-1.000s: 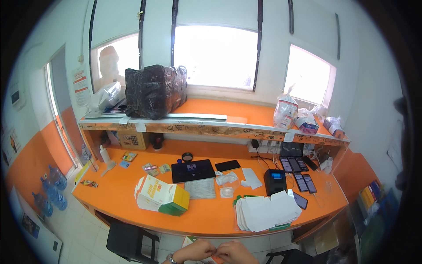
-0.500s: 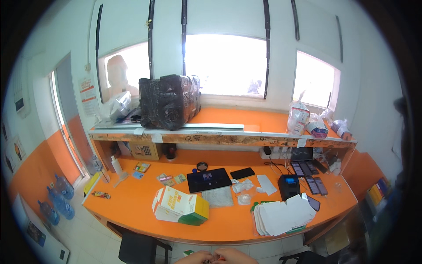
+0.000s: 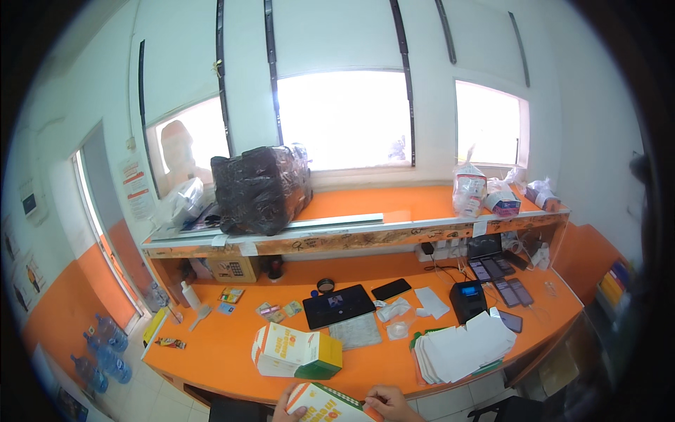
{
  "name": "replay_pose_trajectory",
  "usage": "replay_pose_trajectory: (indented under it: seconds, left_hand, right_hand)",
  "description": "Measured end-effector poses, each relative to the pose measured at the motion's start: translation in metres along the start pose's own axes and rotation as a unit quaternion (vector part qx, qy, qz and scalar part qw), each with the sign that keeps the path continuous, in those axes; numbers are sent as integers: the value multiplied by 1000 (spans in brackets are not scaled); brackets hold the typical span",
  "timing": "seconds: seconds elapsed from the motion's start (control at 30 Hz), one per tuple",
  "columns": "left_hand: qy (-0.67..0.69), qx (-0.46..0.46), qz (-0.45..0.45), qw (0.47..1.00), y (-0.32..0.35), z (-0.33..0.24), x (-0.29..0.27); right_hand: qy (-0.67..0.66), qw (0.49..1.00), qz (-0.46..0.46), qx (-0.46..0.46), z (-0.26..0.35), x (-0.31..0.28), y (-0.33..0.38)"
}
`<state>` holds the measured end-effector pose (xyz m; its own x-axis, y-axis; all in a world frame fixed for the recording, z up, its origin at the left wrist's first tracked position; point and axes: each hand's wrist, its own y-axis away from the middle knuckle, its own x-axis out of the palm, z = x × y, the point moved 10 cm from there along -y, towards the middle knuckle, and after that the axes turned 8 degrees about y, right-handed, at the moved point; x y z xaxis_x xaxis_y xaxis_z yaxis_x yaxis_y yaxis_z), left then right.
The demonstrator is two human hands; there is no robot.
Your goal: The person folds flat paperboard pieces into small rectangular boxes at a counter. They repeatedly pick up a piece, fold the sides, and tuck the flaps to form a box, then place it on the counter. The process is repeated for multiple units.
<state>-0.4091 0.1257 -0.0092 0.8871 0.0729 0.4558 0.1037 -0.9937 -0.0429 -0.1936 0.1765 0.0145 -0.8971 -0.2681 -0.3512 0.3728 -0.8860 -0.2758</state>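
A white printed carton (image 3: 322, 406) with yellow lettering and a dark green edge is low in the picture, in front of the desk. My left hand (image 3: 283, 405) grips its left side, with the thumb on the printed face. At its right edge my right hand (image 3: 391, 403) is closed, fingers curled and pinching the edge. The lower part of the carton is cut off by the picture's border. Just beyond, a pile of matching white, yellow and green cartons (image 3: 292, 348) lies on the orange desk (image 3: 225, 337).
White sheets (image 3: 460, 348) are stacked at the desk's right. A tablet (image 3: 339, 307), a small black printer (image 3: 467, 301) and several phones (image 3: 513, 291) lie farther back. On the upper shelf stands a black-wrapped box (image 3: 260, 190). Water bottles (image 3: 112, 362) stand on the left floor.
Both hands have risen farther into view and moved apart. The carton now shows between them, where only a small corner was visible before. The view has tilted upward slightly.
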Motion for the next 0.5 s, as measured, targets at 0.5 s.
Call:
replay_pose_trajectory:
  seconds: [0.5]
  left_hand:
    - [-86,-133,142,977,-47,55,94]
  right_hand:
    - [-11,1000,-11,6,-6,-46,-22]
